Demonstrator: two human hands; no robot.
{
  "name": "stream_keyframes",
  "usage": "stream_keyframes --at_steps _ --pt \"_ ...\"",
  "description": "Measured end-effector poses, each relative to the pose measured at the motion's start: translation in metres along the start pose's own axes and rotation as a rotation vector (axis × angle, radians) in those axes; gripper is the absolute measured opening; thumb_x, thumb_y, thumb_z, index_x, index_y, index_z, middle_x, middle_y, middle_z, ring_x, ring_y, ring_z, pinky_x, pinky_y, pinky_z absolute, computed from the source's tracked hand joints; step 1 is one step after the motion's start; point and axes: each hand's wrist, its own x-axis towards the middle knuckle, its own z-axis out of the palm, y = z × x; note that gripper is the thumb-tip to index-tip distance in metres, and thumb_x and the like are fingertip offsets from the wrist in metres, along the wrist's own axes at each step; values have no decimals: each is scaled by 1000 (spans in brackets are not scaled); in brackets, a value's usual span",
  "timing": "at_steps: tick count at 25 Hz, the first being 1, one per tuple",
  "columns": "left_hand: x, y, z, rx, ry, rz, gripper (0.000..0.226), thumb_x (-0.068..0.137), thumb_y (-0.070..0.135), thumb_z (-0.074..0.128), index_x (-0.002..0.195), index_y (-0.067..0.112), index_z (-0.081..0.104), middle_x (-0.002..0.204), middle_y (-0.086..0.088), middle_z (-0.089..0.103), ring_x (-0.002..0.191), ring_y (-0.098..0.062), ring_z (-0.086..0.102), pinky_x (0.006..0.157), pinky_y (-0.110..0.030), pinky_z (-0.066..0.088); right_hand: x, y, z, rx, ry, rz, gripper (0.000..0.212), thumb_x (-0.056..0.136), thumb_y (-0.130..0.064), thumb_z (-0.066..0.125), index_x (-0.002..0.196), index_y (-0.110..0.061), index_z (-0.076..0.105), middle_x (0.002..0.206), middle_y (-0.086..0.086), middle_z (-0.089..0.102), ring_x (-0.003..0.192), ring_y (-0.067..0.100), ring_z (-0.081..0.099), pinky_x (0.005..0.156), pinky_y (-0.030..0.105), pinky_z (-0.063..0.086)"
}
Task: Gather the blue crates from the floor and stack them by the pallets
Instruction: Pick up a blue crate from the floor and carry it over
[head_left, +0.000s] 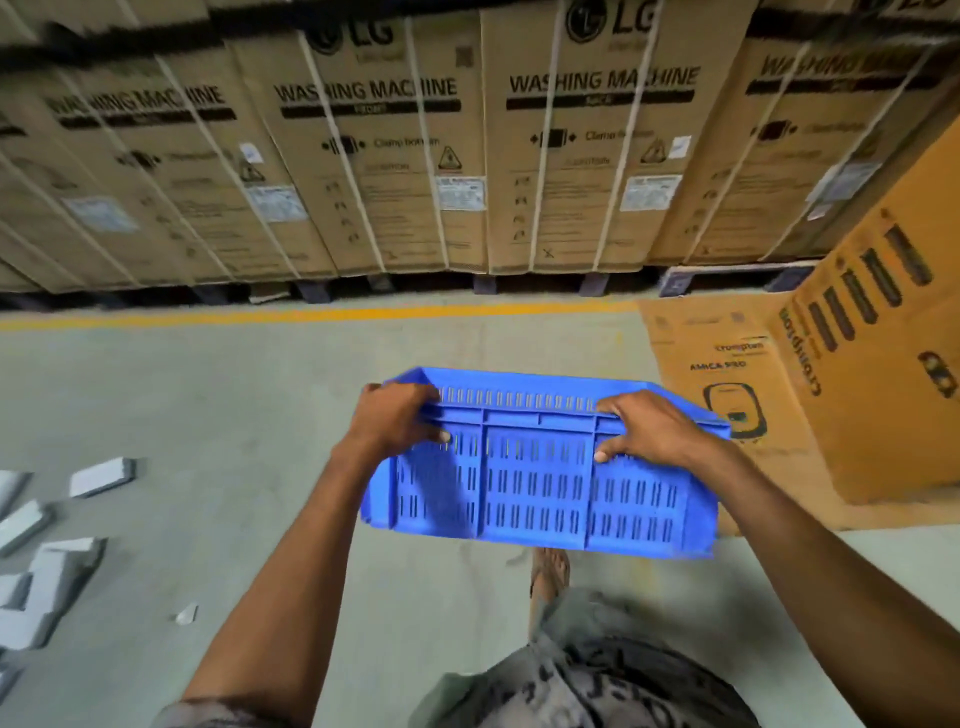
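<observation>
I hold one blue slotted plastic crate (540, 493) in the air in front of me, above the grey floor. My left hand (395, 421) grips the near rim at its left end, fingers over the edge and thumb on the outer wall. My right hand (649, 428) grips the same rim at its right end. The crate tilts slightly, its near wall facing me. Dark pallets (680, 283) lie under the row of boxes ahead. No other blue crate is in view.
A wall of tall cardboard washing-machine boxes (395, 156) stands across the far side behind a yellow floor line (311, 315). Orange cartons (852, 374) stand at the right. White foam pieces (52, 566) litter the floor at the left. My sandalled foot (550, 569) shows below the crate.
</observation>
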Motion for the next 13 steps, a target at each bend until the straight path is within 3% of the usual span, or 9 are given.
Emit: stream_keyframes --at_steps 2,7,13 --pt "29 -6 5 -73 -30 -37 51 73 66 73 108 30 63 110 8 72 111 -21 64 90 -35 42 42 11 -7 -6 -64 14 72 78 -45 82 137 -14 54 139 7 59 125 29 55 97 44 49" --pt "121 -45 48 -106 -86 -70 41 83 48 74 118 30 64 114 10 72 112 -17 65 87 -30 45 149 34 23 -51 -92 26 35 94 -28 67 125 -20 51 126 7 64 108 31 63 68 37 43" --pt "277 -114 200 -45 9 10 27 86 41 72 109 29 65 105 5 74 105 -25 66 88 -38 42 321 80 139 -212 72 -3 28 90 -19 68 115 -11 57 110 10 67 103 34 65 75 39 46"
